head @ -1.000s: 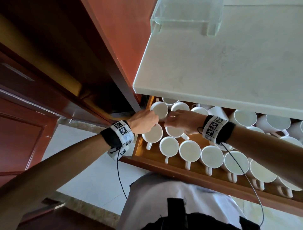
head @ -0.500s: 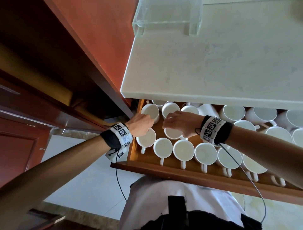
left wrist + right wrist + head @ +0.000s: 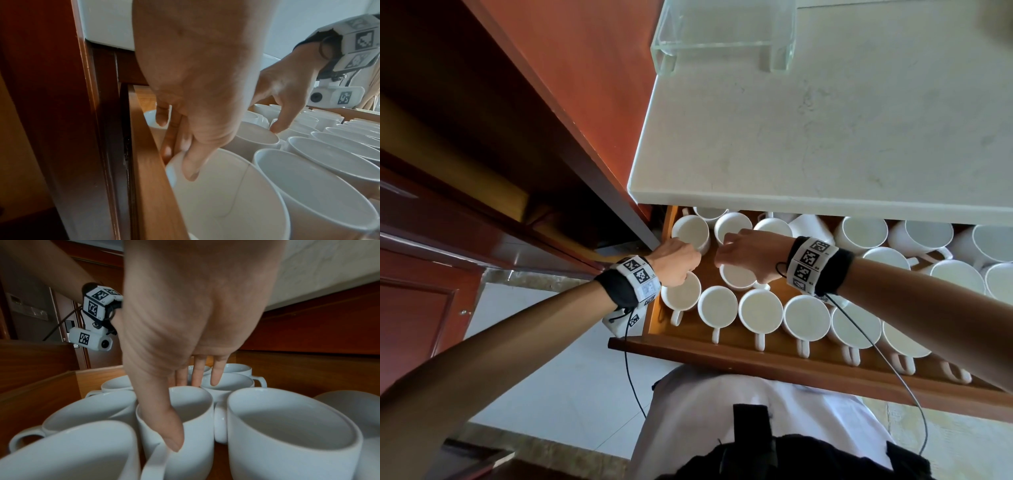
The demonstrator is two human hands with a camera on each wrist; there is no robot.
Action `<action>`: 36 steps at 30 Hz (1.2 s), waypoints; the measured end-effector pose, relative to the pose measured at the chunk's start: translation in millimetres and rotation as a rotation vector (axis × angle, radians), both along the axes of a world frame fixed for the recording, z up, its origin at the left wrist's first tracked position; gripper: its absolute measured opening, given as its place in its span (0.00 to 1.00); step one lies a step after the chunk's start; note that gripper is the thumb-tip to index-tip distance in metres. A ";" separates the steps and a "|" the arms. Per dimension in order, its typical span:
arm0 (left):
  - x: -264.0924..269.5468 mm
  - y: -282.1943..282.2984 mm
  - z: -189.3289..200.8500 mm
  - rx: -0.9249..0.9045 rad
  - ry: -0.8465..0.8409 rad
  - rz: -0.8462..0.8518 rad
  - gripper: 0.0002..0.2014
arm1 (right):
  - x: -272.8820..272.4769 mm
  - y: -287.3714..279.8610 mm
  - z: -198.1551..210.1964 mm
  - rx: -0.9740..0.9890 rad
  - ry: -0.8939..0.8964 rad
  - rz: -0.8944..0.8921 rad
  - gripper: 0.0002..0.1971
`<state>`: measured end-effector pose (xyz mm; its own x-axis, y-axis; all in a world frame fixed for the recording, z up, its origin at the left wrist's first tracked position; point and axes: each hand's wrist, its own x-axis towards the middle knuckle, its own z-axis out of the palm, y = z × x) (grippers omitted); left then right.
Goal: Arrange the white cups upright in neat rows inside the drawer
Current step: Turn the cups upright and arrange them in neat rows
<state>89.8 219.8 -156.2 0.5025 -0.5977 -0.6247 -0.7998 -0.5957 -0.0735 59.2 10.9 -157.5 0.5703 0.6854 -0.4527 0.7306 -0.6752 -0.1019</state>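
The white cups (image 3: 760, 310) are plain, glossy ceramic with loop handles, standing upright, mouths up, inside the open wooden drawer (image 3: 722, 353). The front row runs rim beside rim with handles pointing toward me; farther right the cups crowd together unevenly. My left hand (image 3: 676, 262) pinches the rim of the corner cup (image 3: 224, 194) against the drawer's left wall, thumb inside, fingers outside. My right hand (image 3: 748, 251) pinches the second-row cup (image 3: 185, 418) the same way, thumb dipped inside, fingers behind its far rim. A pale stone surface (image 3: 825, 130) overhangs the drawer and carries a clear glass stand (image 3: 722, 31). Reddish wood cabinets (image 3: 482, 137) stand left; light tiled floor (image 3: 551, 370) lies below.
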 end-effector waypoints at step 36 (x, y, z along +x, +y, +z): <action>22.4 14.9 -18.3 -0.234 0.017 0.356 0.12 | 13.0 35.8 -16.9 0.128 -0.132 -0.481 0.40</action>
